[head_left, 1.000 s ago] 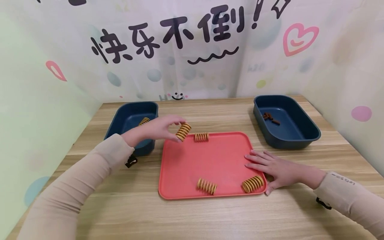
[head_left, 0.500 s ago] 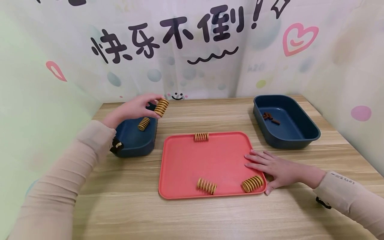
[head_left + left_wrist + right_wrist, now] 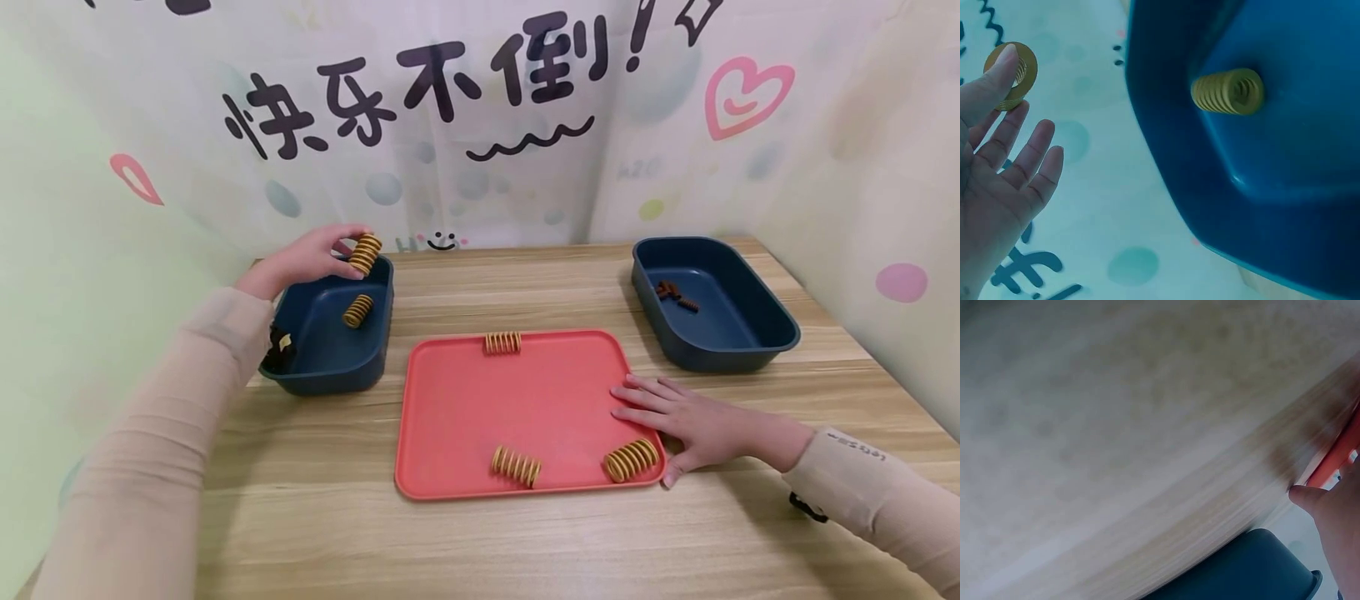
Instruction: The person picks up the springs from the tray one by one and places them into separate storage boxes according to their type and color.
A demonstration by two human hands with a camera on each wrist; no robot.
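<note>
My left hand [image 3: 318, 252] pinches a gold coil spring [image 3: 365, 255] between thumb and fingertips, above the far part of the left blue bin [image 3: 382, 333]. Inside that bin lies another gold spring [image 3: 358, 311], also plain in the left wrist view as a ribbed spring [image 3: 1227, 92] on the bin floor. My right hand [image 3: 693, 423] rests with spread fingers on the right edge of the red tray [image 3: 555, 400]. On the tray are three gold springs: one at the far edge [image 3: 502, 342], one at the near edge [image 3: 516, 467], and one in the near right corner [image 3: 632, 461].
A second blue bin [image 3: 712, 360] stands at the back right, holding several small reddish-brown springs [image 3: 688, 305]. Everything stands on a wood-grain table [image 3: 465, 546], with a printed curtain [image 3: 480, 200] behind it.
My left hand has carried its gold spring from over the tray's far left corner leftward and back, to above the left bin. My right hand has stayed on the tray edge.
</note>
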